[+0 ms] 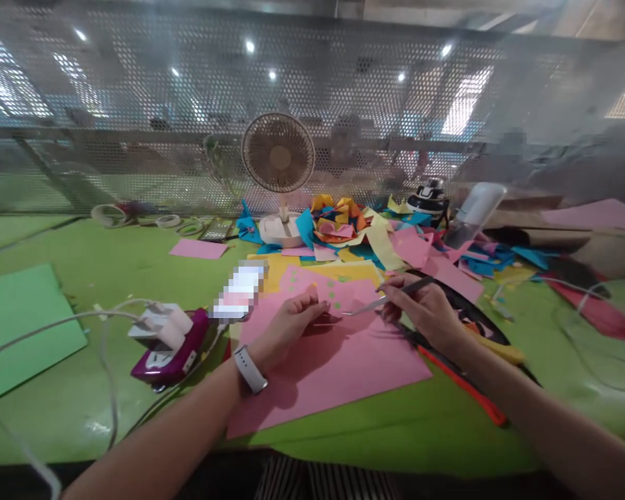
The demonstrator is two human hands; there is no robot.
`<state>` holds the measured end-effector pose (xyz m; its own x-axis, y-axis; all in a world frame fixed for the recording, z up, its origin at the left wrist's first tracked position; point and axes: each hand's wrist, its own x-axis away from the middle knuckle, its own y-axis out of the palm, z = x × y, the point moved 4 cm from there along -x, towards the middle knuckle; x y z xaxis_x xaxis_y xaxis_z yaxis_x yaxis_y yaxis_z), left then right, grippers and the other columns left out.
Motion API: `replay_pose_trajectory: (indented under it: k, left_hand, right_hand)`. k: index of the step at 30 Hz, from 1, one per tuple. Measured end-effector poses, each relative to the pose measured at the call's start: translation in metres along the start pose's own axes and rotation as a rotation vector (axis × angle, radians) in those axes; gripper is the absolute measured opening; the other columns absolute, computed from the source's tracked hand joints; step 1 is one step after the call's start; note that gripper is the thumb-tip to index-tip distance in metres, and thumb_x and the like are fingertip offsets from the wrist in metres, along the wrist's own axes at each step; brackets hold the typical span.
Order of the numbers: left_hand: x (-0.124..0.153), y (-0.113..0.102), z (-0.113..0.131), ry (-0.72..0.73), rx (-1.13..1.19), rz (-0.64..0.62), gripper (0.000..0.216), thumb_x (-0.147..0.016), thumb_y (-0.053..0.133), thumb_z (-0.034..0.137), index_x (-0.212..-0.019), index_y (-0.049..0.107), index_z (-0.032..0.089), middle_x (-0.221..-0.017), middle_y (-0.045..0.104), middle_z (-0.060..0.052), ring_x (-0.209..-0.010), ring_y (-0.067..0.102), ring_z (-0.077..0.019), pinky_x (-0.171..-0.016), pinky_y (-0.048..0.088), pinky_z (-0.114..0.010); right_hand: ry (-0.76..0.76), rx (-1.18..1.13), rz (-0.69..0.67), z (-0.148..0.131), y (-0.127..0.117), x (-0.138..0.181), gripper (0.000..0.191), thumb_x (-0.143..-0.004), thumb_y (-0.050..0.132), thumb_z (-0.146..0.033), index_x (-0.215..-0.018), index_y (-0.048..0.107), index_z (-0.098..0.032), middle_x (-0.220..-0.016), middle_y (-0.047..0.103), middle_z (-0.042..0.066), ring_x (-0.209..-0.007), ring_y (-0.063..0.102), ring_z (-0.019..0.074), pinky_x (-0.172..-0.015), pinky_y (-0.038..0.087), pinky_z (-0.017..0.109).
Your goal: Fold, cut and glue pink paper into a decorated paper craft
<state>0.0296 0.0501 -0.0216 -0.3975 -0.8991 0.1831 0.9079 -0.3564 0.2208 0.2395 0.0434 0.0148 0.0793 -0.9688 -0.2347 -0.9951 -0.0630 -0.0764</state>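
Note:
My right hand is closed around slim metal tweezers, their tip pointing left, low over pink paper. My left hand is closed in a pinch just left of that tip, over the same sheet. Whatever sits between its fingertips is too small to make out. Beyond the fingers lies a smaller pink piece dotted with little green spots. Yellow paper shows underneath. Beneath my right forearm is a black tray, with a red-and-black tool beside it.
A fan stands at the back by a heap of coloured paper scraps. On the left are a phone, a purple power strip with plugs and loose cables, and green paper. Tape rolls lie near the mesh divider.

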Motion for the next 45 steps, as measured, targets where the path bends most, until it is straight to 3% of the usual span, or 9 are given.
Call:
replay_pose_trajectory:
  k: [7,17,27,45]
  left_hand:
    - [0.0007,0.0022,0.0026,0.004,-0.024,-0.016,0.024,-0.076,0.066,0.038,-0.078,0.056,0.016,-0.087,0.068,-0.007,-0.088,0.065,-0.0188,-0.082,0.049,-0.033]
    - [0.0050,0.0080,0.0071,0.042,-0.078,-0.056,0.026,-0.074,0.069,0.033,-0.085,0.054,0.014,-0.097,0.066,-0.010,-0.093,0.063,-0.0189,-0.079,0.048,-0.029]
    - [0.0018,0.0050,0.0049,0.036,-0.082,0.004,0.030,-0.069,0.073,0.029,-0.074,0.046,0.016,-0.077,0.065,-0.004,-0.082,0.065,-0.0175,-0.073,0.048,-0.028]
    - [0.0032,0.0087,0.0060,0.064,0.023,-0.104,0.030,-0.067,0.075,0.025,-0.074,0.047,0.016,-0.072,0.063,0.001,-0.076,0.063,-0.0128,-0.076,0.048,-0.027]
  right_hand:
    - [-0.024,0.006,0.067,0.0033,-0.0057,0.0002,0.030,-0.076,0.063,-0.043,-0.091,0.056,-0.017,-0.054,0.062,-0.002,-0.043,0.059,0.0115,-0.044,0.050,0.021]
    - [-0.029,-0.029,0.036,0.0037,0.0016,0.0035,0.025,-0.079,0.061,-0.041,-0.091,0.054,-0.019,-0.055,0.062,-0.002,-0.046,0.059,0.0114,-0.047,0.050,0.022]
    - [-0.047,-0.025,0.033,0.0008,0.0023,0.0055,0.024,-0.081,0.060,-0.039,-0.092,0.054,-0.018,-0.055,0.061,-0.002,-0.046,0.058,0.0116,-0.046,0.050,0.022]
    - [-0.052,-0.114,0.018,0.0010,-0.0018,0.0033,0.024,-0.083,0.058,-0.034,-0.098,0.053,-0.016,-0.052,0.060,-0.003,-0.043,0.056,0.0086,-0.041,0.046,0.017]
